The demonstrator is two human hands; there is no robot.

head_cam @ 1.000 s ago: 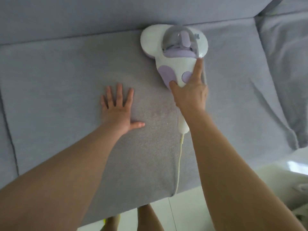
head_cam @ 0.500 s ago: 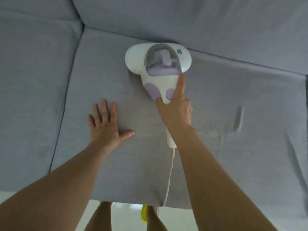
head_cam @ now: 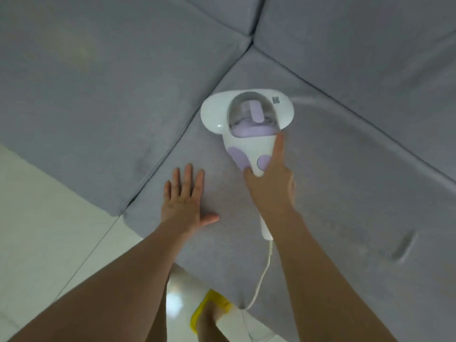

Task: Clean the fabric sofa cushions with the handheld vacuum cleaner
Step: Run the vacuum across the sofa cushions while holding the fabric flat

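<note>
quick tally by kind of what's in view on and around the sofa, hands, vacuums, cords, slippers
hands: 2, left hand flat on the seat cushion, right hand on the vacuum
handheld vacuum: 1
power cord: 1
yellow slipper: 1
total: 5

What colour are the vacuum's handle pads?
Light purple pads on the white handheld vacuum, gripped by the right hand; clearest in the head view.
</note>
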